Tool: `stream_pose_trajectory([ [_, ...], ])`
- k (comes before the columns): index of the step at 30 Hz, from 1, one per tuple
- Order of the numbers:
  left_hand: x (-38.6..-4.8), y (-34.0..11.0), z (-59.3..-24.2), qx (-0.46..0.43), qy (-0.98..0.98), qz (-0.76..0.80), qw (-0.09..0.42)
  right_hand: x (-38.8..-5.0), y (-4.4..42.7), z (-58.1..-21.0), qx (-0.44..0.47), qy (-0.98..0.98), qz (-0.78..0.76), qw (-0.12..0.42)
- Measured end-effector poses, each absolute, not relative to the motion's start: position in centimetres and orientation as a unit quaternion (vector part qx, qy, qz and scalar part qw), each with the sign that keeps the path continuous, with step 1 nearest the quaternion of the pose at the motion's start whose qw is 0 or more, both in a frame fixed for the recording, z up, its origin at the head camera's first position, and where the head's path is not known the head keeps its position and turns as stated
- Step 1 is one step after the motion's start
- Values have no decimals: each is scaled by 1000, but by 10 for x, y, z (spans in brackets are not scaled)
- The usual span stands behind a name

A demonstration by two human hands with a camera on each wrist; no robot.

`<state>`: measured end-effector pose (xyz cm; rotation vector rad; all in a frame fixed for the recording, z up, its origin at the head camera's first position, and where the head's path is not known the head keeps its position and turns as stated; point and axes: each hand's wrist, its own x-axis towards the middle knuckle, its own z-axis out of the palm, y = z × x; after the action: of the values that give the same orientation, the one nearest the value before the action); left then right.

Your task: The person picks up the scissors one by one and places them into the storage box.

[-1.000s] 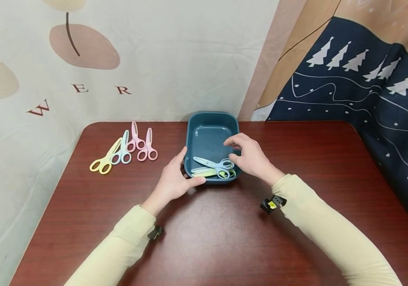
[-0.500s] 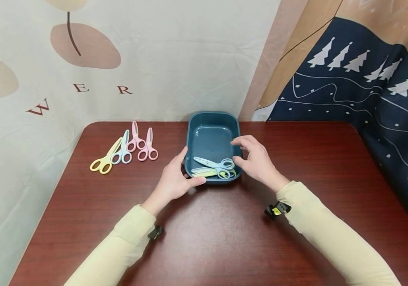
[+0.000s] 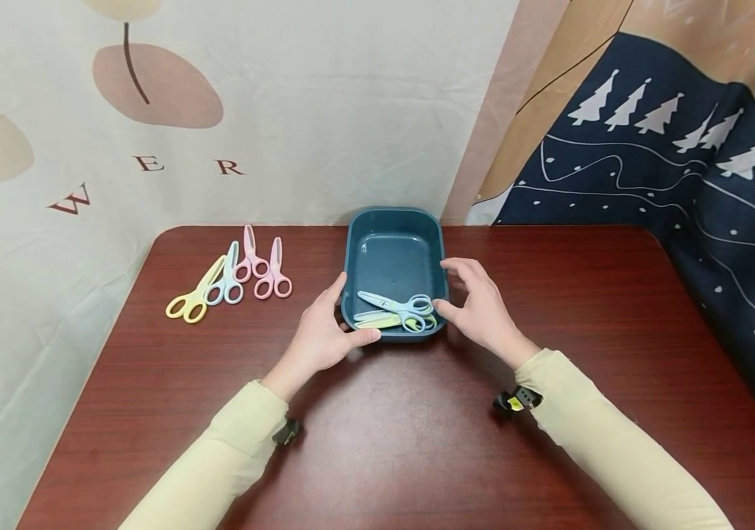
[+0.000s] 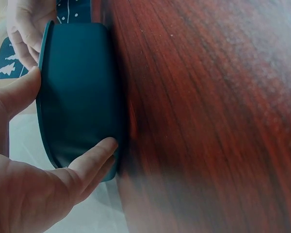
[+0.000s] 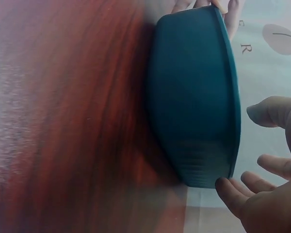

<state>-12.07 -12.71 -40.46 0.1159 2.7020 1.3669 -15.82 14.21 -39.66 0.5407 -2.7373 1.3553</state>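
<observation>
A dark teal bin (image 3: pixel 392 258) stands at the table's back edge. Inside its near end lie blue scissors (image 3: pixel 396 305) on top of green-and-yellow ones (image 3: pixel 377 321). The left hand (image 3: pixel 321 331) grips the bin's near left corner, thumb on the rim; in the left wrist view the left hand (image 4: pixel 43 179) has its fingers along the bin's outer wall (image 4: pixel 82 92). At the right rim is the right hand (image 3: pixel 483 305), fingers spread and holding nothing. In the right wrist view the right hand (image 5: pixel 276 194) is beside the rim, one fingertip close to it; contact is unclear.
Left of the bin on the table lie yellow scissors (image 3: pixel 197 293), light blue scissors (image 3: pixel 226 280) and two pink pairs, one at the back (image 3: pixel 251 258) and one nearer the bin (image 3: pixel 274 272). Printed cloths (image 3: pixel 324 110) hang behind and at the right.
The right hand has moved right, from over the bin's inside to its right rim, and its fingers are spread wider. The left hand, bin and scissors have not visibly moved.
</observation>
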Motion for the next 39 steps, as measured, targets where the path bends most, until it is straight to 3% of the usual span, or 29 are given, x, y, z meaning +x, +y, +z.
stream_pose_trajectory([
  [17,-121,-127,-405,34,891,449,59,-149,149,-414,116,-851,509,-52],
  [39,-120,-127,-404,32,890,450,62,-141,145,-424,122,-822,551,-73],
])
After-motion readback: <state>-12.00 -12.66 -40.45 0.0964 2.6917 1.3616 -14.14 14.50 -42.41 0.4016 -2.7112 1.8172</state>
